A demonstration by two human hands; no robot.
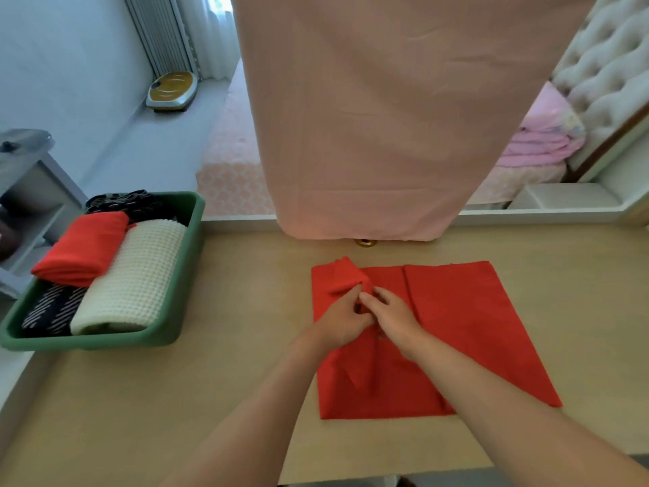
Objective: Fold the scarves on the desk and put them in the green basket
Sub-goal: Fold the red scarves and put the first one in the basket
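- Both bare forearms reach in from the near edge of the desk; the hands meet over the left part of the red scarf, which lies spread flat on the desk, well apart from the basket.
- The left hand has its fingers curled round a bunched, raised flap of the scarf; the right hand, touching it, pinches the cloth just beside that flap; both hands grip the scarf and neither is free.
- The scarf looks thin, light and limp; it creases sharply and shows a straight fold line up its middle; I judge it will sag and slip out of shape if lifted by one point, so it is best held at an edge or corner with both hands, then pressed flat along each crease.
- Once folded it should be soft enough to carry in one hand, gripped across the whole bundle so that the layers do not slide open.
- To the left the green basket sits on the desk's corner; it holds a folded red bundle, a cream waffle-knit roll and a dark striped scarf; little room shows, so the new bundle would likely go on top.
- Beyond the desk hangs a wide pink cloth; a bed lies behind it.
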